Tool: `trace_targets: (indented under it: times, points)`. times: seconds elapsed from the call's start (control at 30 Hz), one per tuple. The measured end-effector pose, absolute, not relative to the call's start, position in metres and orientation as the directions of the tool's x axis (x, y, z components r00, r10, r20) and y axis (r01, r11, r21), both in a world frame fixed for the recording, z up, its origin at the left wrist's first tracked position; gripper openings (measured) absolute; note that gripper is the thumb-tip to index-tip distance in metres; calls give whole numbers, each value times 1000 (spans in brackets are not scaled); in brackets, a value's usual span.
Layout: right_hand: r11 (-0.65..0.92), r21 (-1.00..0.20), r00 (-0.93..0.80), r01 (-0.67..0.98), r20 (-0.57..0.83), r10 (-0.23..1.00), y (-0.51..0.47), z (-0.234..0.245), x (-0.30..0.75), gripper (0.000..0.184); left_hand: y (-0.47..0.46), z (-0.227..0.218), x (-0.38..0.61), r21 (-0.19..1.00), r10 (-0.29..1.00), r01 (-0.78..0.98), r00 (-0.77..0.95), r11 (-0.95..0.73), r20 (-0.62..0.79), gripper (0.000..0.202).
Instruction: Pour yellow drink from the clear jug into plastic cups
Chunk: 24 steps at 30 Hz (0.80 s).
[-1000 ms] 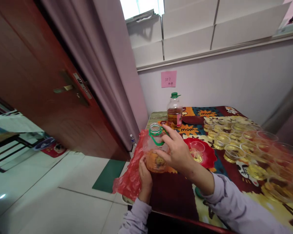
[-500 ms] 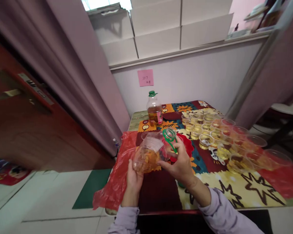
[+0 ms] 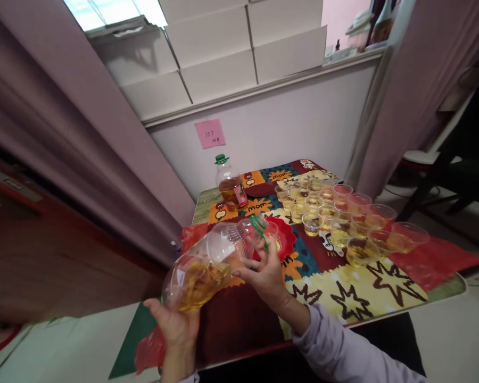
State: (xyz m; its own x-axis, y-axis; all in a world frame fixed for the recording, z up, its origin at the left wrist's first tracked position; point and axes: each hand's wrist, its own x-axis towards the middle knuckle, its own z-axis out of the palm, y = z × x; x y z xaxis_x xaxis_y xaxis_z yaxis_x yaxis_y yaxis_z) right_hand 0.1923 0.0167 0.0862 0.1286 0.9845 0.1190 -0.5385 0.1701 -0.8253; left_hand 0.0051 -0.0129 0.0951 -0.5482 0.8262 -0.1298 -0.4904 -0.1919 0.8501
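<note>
My left hand (image 3: 174, 325) cups the base of a large clear plastic bottle (image 3: 207, 260) holding amber liquid. The bottle is tipped far over, its mouth with a green ring and handle (image 3: 258, 227) pointing right toward a small clear cup (image 3: 272, 234) on a red plate (image 3: 286, 240). My right hand (image 3: 263, 269) grips the bottle near its neck, fingers curled around it.
Several clear cups (image 3: 345, 218) with yellow liquid stand across the colourful tablecloth (image 3: 367, 287). A second bottle with a green cap (image 3: 228, 183) stands at the table's far left corner. A red plastic bag (image 3: 151, 348) hangs off the near left edge. A curtain and wooden door are left.
The bottle has tilted from upright to nearly horizontal, mouth toward the cup. My left hand has dropped under its base. The view has swung right.
</note>
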Motion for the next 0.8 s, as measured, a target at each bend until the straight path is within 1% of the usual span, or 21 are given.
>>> trace_targets:
  times: [0.07,0.13,0.23,0.3,0.47,0.6,0.8]
  points:
    - [133,-801,90,-584,98,991,18,78,188,84,-18,99,2,869,830,-464,-543,-171,-127,90]
    - [118,-791,83,-601,85,993,21,70,184,83,-22,101,-2,883,801,-444,-579,-155,-150,79]
    - [98,-810,72,-578,69,995,28,58,181,80,-23,100,-9,890,754,-435,-629,-135,-193,66]
    - [78,-827,46,-557,63,997,33,50,180,77,-22,99,-13,895,734,-429,-647,-127,-206,62]
    - [52,-806,18,-590,51,999,44,32,179,76,-18,101,-17,907,707,-406,-674,-113,-213,56]
    - [30,-780,12,-625,29,1000,48,20,175,82,-15,106,-17,924,727,-366,-664,-111,-176,58]
    - [15,-761,6,-649,14,1000,51,20,178,84,-9,112,-17,930,713,-359,-672,-82,-197,58]
